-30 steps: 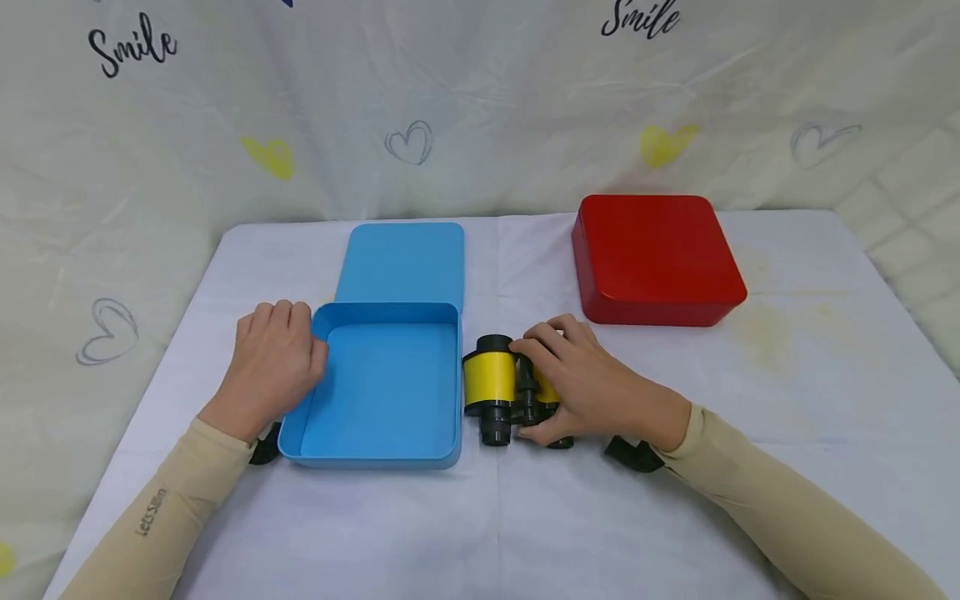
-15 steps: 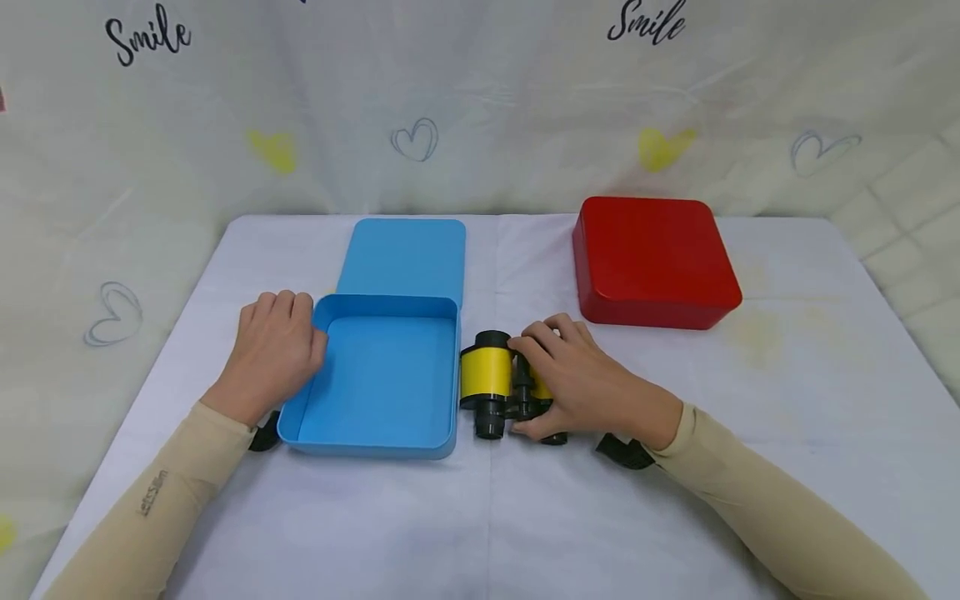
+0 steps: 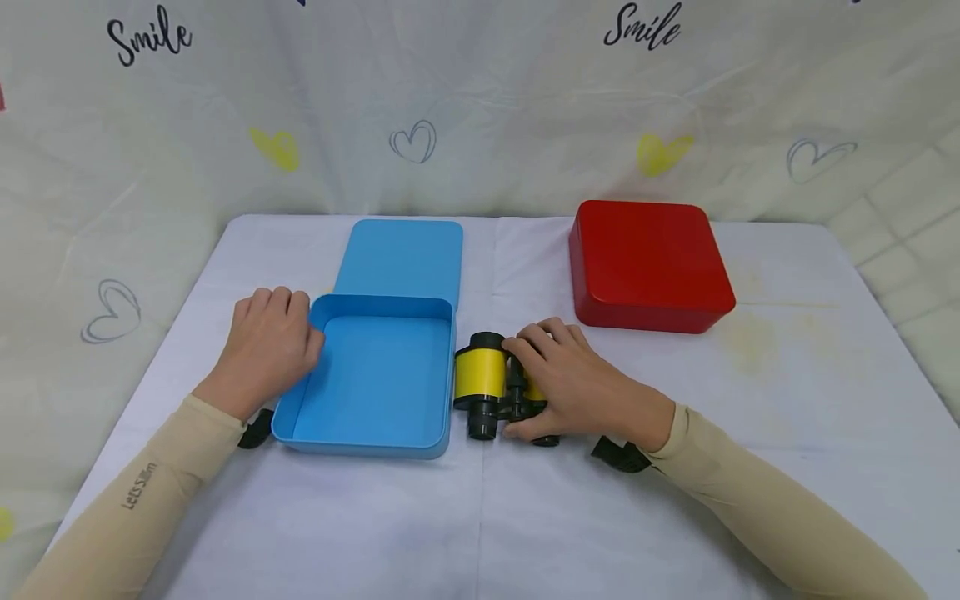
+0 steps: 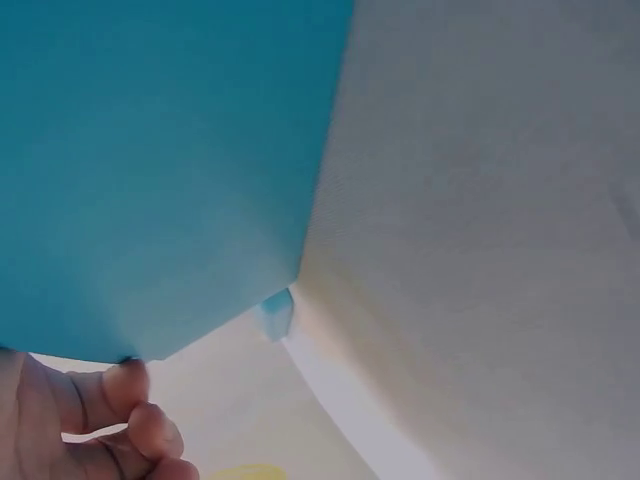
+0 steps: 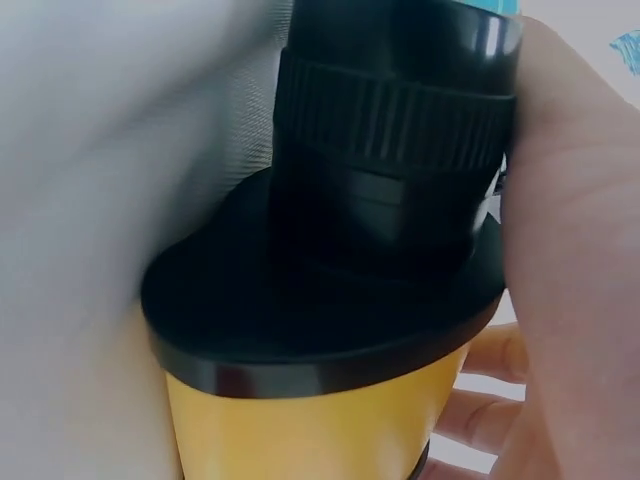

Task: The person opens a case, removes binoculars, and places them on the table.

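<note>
My left hand [image 3: 262, 350] grips the left wall of an open, shallow blue box [image 3: 375, 383], thumb over the rim. In the left wrist view, curled fingers [image 4: 125, 385] lie at the edge of the box's blue side [image 4: 170, 180]. Just right of the box, a pair of yellow and black binoculars [image 3: 480, 373] rests on the cloth. My right hand [image 3: 573, 383] holds its right barrel, fingers at the far end and thumb at the near end. The right wrist view shows a black eyepiece [image 5: 395, 140] close up beside the hand [image 5: 580, 270]; most of the right barrel is hidden from the head view.
Behind the box lies its flat blue lid [image 3: 405, 258]. A red box [image 3: 648, 267], topped by a red lid, stands at the back right. White cloth [image 3: 360, 533] covers the table, and a printed curtain [image 3: 510, 108] hangs behind it.
The head view has shifted slightly. Both hands keep their holds, with the box and binoculars side by side as before.
</note>
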Tool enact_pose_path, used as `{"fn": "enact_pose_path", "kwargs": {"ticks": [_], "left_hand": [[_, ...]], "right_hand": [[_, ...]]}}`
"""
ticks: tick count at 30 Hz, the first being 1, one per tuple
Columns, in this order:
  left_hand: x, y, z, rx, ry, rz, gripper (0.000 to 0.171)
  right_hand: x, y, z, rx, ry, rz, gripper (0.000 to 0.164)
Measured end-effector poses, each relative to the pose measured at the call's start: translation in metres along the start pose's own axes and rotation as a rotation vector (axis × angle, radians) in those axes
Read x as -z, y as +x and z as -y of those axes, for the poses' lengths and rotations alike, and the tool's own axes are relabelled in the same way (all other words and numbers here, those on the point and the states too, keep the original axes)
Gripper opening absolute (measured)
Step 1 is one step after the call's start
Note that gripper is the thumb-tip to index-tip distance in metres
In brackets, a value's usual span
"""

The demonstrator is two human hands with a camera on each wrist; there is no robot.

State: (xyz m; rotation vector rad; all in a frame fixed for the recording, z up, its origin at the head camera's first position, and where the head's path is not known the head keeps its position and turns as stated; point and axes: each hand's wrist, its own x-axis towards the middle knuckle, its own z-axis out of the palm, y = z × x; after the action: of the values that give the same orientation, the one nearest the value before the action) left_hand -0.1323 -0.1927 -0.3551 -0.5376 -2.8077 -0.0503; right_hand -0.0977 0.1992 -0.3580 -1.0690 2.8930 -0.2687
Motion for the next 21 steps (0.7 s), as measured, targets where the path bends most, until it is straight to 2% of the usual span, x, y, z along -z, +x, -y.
{"fn": "enact_pose_path", "kwargs": {"ticks": [5, 8, 15, 21], "left_hand": [[0.005, 0.001, 0.000, -0.010, 0.036, -0.014, 0.032], [0.011, 0.002, -0.002, 0.010, 0.040, 0.007, 0.040], [0.026, 0.008, -0.007, 0.056, 0.030, 0.067, 0.045], [0.035, 0.014, -0.010, 0.005, 0.050, 0.012, 0.042]], "right_hand": [[0.008, -0.002, -0.003, -0.009, 0.035, 0.036, 0.111], [0.015, -0.003, -0.007, -0.012, 0.068, 0.013, 0.112], [0.035, -0.011, -0.027, -0.009, 0.102, -0.106, 0.093], [0.051, -0.026, -0.043, -0.071, 0.146, -0.189, 0.083]]}}
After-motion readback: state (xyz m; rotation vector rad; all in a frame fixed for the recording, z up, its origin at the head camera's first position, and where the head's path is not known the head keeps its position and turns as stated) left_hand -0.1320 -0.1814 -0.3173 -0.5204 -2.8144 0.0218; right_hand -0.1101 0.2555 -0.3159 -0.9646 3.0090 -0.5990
